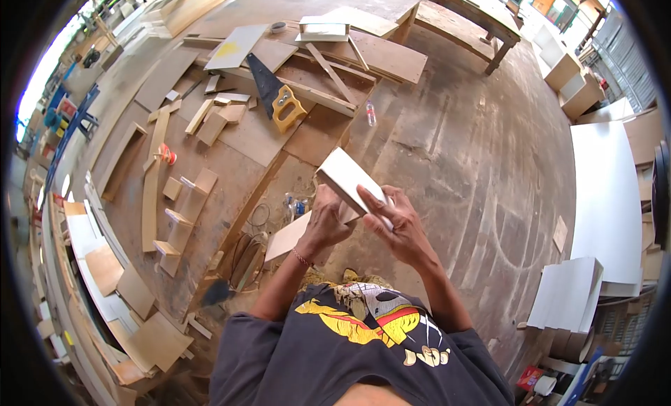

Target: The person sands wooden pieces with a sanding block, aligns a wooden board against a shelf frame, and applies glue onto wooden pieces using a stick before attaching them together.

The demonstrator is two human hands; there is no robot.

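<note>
Both my hands hold a white-faced board piece up in front of my body, with brown wood showing along its edge. My left hand grips its near left side, fingers curled in. On the right side, my right hand has its fingers over the white face; its thumb is hard to make out. What lies under the piece between the hands is partly hidden. A handsaw with a yellow handle rests on the workbench to the left, away from both hands.
The low workbench carries board offcuts, wood strips and a small red-and-white item. A plastic bottle is by its edge. White panels stand at the right, a wooden table at the back. Cables lie near my left arm.
</note>
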